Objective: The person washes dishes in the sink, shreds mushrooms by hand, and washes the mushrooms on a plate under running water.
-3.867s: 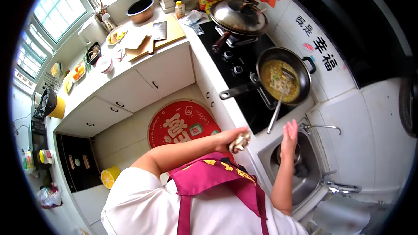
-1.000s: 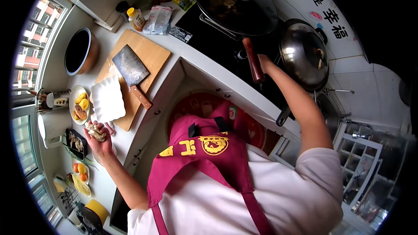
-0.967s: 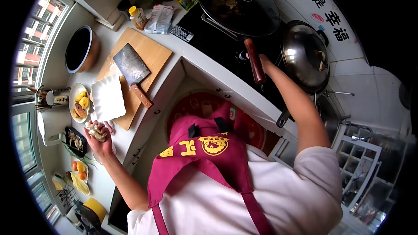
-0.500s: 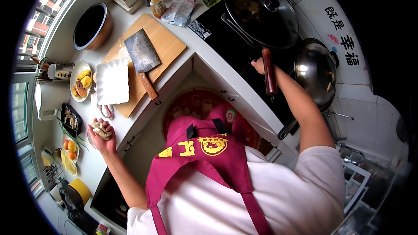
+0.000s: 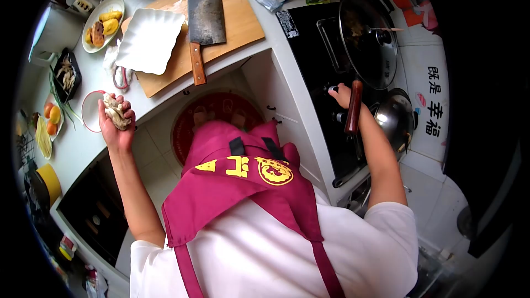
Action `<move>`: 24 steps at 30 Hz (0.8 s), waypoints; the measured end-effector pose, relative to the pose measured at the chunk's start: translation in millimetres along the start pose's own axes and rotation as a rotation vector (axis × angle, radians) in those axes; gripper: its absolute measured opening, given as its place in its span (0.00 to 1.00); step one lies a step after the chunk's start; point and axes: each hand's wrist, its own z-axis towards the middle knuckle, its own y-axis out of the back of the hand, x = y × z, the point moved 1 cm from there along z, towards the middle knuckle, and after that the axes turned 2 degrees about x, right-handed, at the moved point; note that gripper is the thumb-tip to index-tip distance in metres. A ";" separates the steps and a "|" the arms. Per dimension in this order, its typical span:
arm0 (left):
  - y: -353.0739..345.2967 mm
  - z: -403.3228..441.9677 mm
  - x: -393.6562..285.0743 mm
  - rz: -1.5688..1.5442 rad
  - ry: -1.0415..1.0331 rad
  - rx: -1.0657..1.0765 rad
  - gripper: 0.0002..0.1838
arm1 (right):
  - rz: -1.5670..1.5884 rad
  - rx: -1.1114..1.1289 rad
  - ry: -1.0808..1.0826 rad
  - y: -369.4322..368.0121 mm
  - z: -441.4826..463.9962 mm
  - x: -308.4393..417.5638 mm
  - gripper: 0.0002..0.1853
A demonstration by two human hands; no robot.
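My left hand [image 5: 117, 124] is curled around a clump of torn oyster mushrooms [image 5: 116, 111], held up at the counter's edge beside a white red-rimmed bowl [image 5: 88, 113]. At the stove's front, my right hand [image 5: 343, 96] has its fingers closed on a stove knob [image 5: 333, 89]. The brown wooden handle [image 5: 354, 107] of the wok passes just above that hand. A glass lid [image 5: 369, 49] covers the wok, with dark food showing dimly beneath. More mushrooms lie in a black tray [image 5: 67, 77] at the left.
A cleaver [image 5: 207, 19] rests on the cutting board [image 5: 243, 16], handle over the counter edge. Beside it lies a white scalloped plate [image 5: 149, 41]. A plate of browned yellow food [image 5: 104, 26] stands farther left. A second lidded pan [image 5: 395, 118] sits right of the wok.
The view has turned, so counter and stove appear shifted. My left hand still holds the mushrooms and now shows nearer the red-rimmed bowl. My right hand stays at the knob.
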 end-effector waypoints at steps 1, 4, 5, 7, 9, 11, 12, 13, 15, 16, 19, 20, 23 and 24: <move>2.4 -2.6 -1.8 0.016 -0.016 -0.016 0.17 | 0.164 0.104 -0.191 12.6 -1.1 8.0 0.29; 4.9 -9.0 -6.5 0.015 -0.027 -0.025 0.17 | 0.554 0.297 -0.611 47.3 -18.6 37.9 0.35; 6.6 -8.9 -7.6 0.016 -0.031 -0.022 0.17 | 0.562 0.336 -0.614 37.3 -14.1 32.3 0.34; 2.7 -7.5 -8.5 0.005 -0.024 -0.028 0.17 | 0.586 0.409 -0.624 28.3 -4.2 28.4 0.31; 1.4 -5.9 -6.8 0.013 -0.019 -0.019 0.16 | 0.404 0.380 -0.475 33.7 -6.3 31.7 0.28; -1.3 -2.5 -3.4 0.014 -0.011 -0.013 0.16 | 0.204 0.133 -0.151 30.1 -14.6 19.8 0.24; -3.6 -1.9 -3.0 0.015 -0.011 -0.012 0.15 | 0.089 -0.097 0.099 7.5 -22.0 -6.7 0.24; -6.6 -1.1 -3.3 0.018 -0.011 -0.010 0.15 | 0.187 0.039 0.045 20.8 -37.4 -8.6 0.22; -6.6 0.5 -7.2 0.012 -0.012 0.008 0.17 | 0.355 0.294 -0.103 54.5 -71.3 -4.2 0.19; -7.0 0.4 -8.8 0.018 -0.018 0.011 0.17 | 0.232 0.470 -0.129 89.8 -85.0 11.3 0.16; -5.4 3.6 -12.1 0.036 -0.018 0.023 0.16 | 0.538 0.519 -0.242 183.7 -108.4 25.7 0.13; -8.0 5.1 -11.0 0.035 -0.012 0.017 0.17 | 0.651 0.273 -0.269 202.9 -99.8 12.6 0.18; -21.5 9.5 -4.3 0.026 0.009 0.018 0.17 | 0.443 -0.357 -0.300 241.1 -44.7 -15.8 0.26; -28.8 8.0 -2.1 0.024 0.008 0.022 0.17 | 0.285 -0.459 -0.295 240.5 -19.7 -29.6 0.33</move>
